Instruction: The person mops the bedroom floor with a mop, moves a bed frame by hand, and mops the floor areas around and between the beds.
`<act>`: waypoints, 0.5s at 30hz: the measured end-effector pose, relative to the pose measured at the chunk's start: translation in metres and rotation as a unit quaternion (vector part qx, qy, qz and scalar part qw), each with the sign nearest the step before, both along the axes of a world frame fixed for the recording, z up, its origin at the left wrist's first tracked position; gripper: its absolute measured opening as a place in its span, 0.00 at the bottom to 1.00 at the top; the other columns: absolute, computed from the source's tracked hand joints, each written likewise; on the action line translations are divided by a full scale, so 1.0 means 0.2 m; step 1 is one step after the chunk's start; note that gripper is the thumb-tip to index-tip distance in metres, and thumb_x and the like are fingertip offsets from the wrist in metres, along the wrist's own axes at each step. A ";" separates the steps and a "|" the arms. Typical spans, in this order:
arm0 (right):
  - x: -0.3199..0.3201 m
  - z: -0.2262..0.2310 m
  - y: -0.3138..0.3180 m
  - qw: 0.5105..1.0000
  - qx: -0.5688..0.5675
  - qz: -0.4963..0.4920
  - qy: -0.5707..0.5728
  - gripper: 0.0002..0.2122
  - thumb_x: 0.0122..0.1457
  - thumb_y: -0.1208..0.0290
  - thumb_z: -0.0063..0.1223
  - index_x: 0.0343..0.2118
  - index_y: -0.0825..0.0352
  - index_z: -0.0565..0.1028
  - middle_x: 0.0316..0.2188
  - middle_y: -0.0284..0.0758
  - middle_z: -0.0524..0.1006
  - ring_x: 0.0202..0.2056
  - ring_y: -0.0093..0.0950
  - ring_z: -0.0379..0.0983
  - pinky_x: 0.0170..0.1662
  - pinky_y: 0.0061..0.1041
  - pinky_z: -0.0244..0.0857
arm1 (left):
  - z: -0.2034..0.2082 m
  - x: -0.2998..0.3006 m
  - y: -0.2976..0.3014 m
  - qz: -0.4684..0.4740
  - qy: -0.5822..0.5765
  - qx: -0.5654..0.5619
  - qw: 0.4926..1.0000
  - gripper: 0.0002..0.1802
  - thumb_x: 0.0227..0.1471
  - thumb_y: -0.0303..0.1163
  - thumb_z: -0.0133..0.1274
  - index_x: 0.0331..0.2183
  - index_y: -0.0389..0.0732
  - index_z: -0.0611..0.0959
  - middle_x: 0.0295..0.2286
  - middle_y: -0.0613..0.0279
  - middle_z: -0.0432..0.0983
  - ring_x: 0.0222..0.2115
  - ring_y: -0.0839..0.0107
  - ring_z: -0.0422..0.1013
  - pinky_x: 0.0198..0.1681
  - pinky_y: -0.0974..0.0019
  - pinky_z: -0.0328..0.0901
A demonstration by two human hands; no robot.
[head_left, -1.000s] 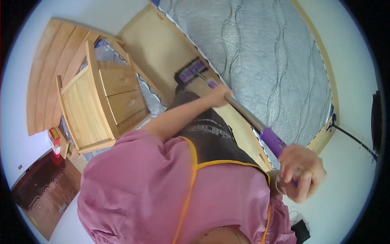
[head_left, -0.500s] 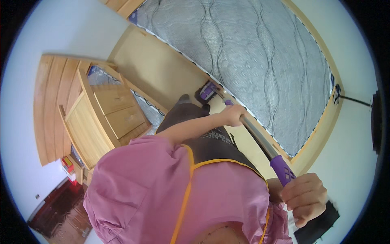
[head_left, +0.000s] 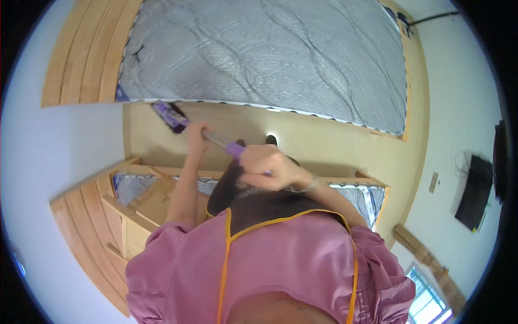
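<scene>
A broom with a purple head and black bristles slants across the floor strip. Its head lies at the far left, close under the edge of the mattress, which is wrapped in clear film. My left hand is closed round the metal pole just behind the head. Nearer to me, my right hand is wrapped round the purple grip at the pole's other end; it is slightly blurred. A bracelet circles my right wrist.
The bed's slatted wooden headboard stands at far left. Behind me is another wooden bed frame with a wrapped mattress, and a wooden cabinet at its left. Pale floor runs between the beds. A black screen hangs on the right wall.
My view and body have turned left. The broom head has moved left along the bed toward the headboard end. Both hands keep their hold, and my right hand has come in front of my body.
</scene>
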State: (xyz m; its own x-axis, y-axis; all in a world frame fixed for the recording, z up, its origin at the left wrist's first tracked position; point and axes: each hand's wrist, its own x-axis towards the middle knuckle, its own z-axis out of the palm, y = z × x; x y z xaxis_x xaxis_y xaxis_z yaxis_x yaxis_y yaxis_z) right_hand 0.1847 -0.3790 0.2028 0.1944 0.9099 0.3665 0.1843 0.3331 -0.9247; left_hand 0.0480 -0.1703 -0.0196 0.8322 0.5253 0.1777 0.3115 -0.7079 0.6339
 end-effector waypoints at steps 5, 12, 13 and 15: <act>-0.08 -0.08 -0.01 0.988 -0.037 -0.142 0.043 0.16 0.47 0.77 0.52 0.09 0.69 0.59 0.10 0.37 0.60 0.15 0.35 0.57 0.20 0.30 0.50 | -0.12 0.00 0.15 -0.096 0.094 -0.052 0.990 0.09 0.29 0.28 0.59 0.20 0.43 0.76 0.22 0.55 0.69 0.28 0.54 0.66 0.31 0.58 0.60; -0.07 0.10 -0.63 0.934 -0.145 -0.318 0.073 0.13 0.49 0.77 0.51 0.11 0.71 0.65 0.11 0.37 0.65 0.16 0.29 0.64 0.21 0.25 0.56 | -0.08 0.31 -0.39 -0.319 0.090 -0.078 0.940 0.08 0.36 0.32 0.58 0.17 0.40 0.76 0.19 0.56 0.70 0.26 0.56 0.67 0.29 0.61 0.61; -0.04 0.15 -0.75 0.926 -0.157 -0.335 0.078 0.12 0.49 0.78 0.50 0.11 0.71 0.67 0.12 0.37 0.65 0.17 0.29 0.65 0.22 0.24 0.58 | 0.01 0.40 -0.53 -0.333 0.132 -0.081 0.930 0.09 0.37 0.34 0.58 0.17 0.40 0.76 0.20 0.56 0.71 0.27 0.57 0.68 0.30 0.61 0.62; -0.01 0.35 -0.95 0.892 -0.213 -0.382 0.110 0.12 0.48 0.78 0.50 0.11 0.72 0.66 0.11 0.37 0.65 0.16 0.30 0.65 0.22 0.25 0.58 | 0.14 0.52 -0.80 -0.347 0.153 -0.132 0.916 0.09 0.38 0.36 0.57 0.18 0.40 0.78 0.21 0.55 0.72 0.27 0.58 0.69 0.31 0.62 0.62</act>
